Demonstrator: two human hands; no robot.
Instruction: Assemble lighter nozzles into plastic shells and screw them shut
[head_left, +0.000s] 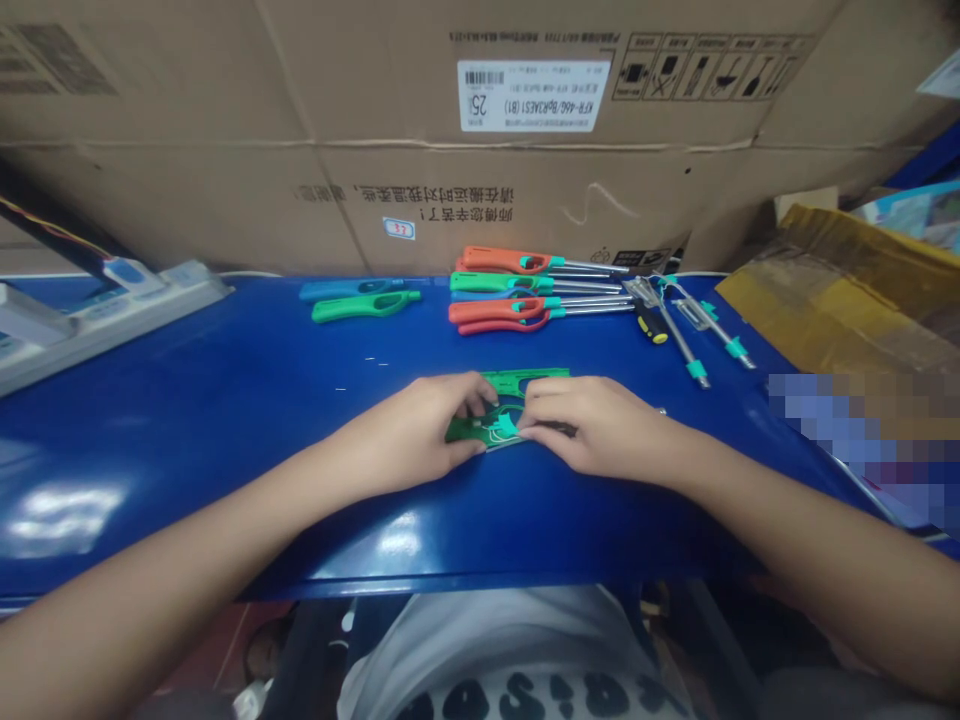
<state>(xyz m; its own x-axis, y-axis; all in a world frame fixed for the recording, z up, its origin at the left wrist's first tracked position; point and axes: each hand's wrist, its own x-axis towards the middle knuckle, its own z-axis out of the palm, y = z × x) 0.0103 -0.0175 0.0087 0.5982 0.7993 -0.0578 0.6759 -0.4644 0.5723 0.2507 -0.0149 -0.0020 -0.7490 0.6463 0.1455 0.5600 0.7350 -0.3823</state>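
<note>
My left hand grips the left end of an opened green lighter casing half just above the blue table. Inside that casing lie a teal trigger and thin pale wires. My right hand pinches at the right side of the teal trigger, its fingertips partly hiding the small parts there. Just behind both hands lies the other green casing half, with a trigger opening in it. The right end of the casing is covered by my right hand.
Orange lighters with metal tubes are stacked behind, among green and blue ones. Beside them lie a black-and-yellow screwdriver and loose metal tubes. Casings and a power strip sit left. Cardboard walls the back.
</note>
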